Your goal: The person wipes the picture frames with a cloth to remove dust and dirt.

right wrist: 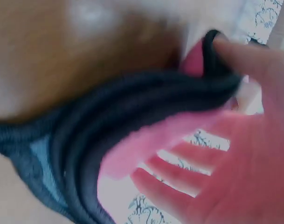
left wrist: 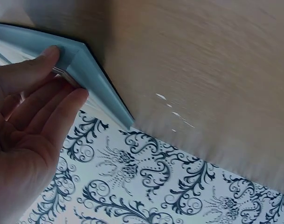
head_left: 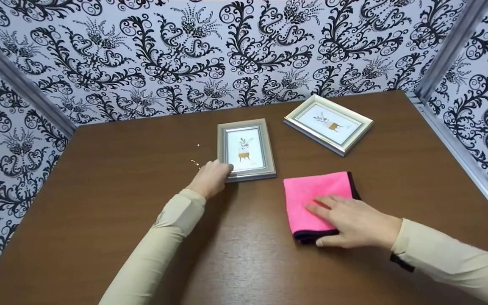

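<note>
At the lower left corner of a beige-grey picture frame (head_left: 247, 146), my left hand (head_left: 211, 178) pinches the moulding. The left wrist view has the thumb (left wrist: 49, 55) on one side of the corner and the curled fingers (left wrist: 69, 112) on the adjoining side. The frame holds a print of a plant in an ochre pot and lies face up. My right hand (head_left: 354, 222) rests on a folded pink cloth (head_left: 307, 197) with dark edging, its fingers spread and nearly straight. Its thumb touches the dark edging (right wrist: 146, 91) in the right wrist view.
A second, cream-gold picture frame (head_left: 328, 123) lies turned at the back right of the brown table (head_left: 134, 203). Small pale marks (head_left: 195, 163) show on the tabletop left of the held frame. Black-and-white patterned panels (head_left: 184, 46) stand behind and at both sides.
</note>
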A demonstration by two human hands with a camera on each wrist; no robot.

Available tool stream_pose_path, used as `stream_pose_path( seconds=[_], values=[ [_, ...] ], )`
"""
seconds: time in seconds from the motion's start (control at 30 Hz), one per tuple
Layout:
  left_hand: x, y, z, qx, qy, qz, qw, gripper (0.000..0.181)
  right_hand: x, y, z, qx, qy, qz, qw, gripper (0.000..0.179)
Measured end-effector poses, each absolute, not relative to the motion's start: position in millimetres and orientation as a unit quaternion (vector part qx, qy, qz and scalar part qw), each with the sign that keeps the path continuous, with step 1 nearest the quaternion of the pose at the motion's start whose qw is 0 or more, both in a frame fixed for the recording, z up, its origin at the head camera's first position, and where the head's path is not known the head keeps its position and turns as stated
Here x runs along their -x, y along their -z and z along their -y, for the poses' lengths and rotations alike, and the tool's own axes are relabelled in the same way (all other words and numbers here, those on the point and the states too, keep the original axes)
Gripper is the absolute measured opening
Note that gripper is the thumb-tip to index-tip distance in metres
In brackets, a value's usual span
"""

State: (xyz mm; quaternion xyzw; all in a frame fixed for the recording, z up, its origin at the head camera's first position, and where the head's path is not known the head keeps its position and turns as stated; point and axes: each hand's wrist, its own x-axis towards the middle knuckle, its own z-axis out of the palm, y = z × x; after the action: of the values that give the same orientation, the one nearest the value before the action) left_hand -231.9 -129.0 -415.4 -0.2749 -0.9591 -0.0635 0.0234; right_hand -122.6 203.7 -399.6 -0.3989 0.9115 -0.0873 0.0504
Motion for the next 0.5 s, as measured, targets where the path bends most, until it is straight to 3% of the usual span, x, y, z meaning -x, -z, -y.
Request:
stream_pose_path(
  seconds=[0.1, 0.27, 0.43, 0.5],
  values=[
    [232, 415, 132, 0.275, 0.068, 0.959, 0.020, 0.016, 127, 395, -211, 0.412, 0.101, -0.903, 0.073, 0.076],
    [231, 416, 137, 0.300, 0.093, 0.948, 0.047, 0.010, 138, 386, -232, 0.439, 0.130, -0.888, 0.048, 0.071],
    [231, 411, 146, 0.275, 0.101, 0.952, 0.089, 0.004, 155, 380, -257, 0.392, 0.149, -0.907, 0.040, 0.068],
    [232, 407, 152, 0.249, 0.095, 0.958, 0.102, 0.009, 163, 378, -267, 0.361, 0.149, -0.920, 0.038, 0.068]
  ],
)
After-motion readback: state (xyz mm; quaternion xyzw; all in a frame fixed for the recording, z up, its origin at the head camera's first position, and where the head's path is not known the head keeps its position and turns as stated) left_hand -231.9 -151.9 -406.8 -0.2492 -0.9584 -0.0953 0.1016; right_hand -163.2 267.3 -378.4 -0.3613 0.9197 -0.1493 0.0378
